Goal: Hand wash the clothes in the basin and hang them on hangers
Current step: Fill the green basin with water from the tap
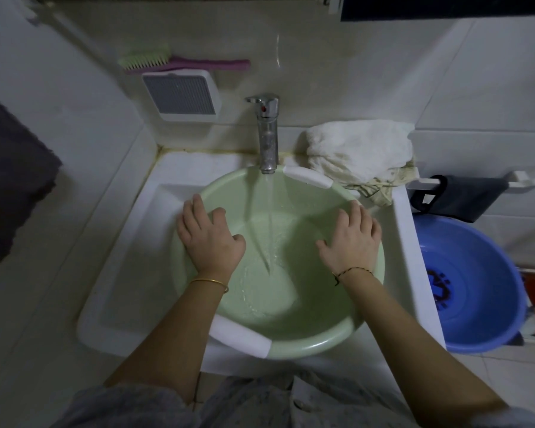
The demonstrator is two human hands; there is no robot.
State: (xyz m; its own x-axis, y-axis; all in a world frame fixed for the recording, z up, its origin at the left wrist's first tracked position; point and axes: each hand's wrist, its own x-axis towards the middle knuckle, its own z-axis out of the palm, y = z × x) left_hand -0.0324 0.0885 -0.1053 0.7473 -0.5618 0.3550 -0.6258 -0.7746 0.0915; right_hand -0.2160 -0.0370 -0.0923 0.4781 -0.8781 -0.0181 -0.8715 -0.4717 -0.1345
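My left hand (209, 239) and right hand (351, 242) rest flat on opposite rims of the green basin (294, 347), fingers relaxed and gripping nothing. The basin sits in the white sink (127, 273) under the tap (267, 134), whose water runs into it. The white clothes (359, 149) lie bunched at the sink's far right corner, beside the tap.

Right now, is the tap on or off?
On. A stream of water runs from the tap spout into the green basin, rippling the shallow water at its bottom.
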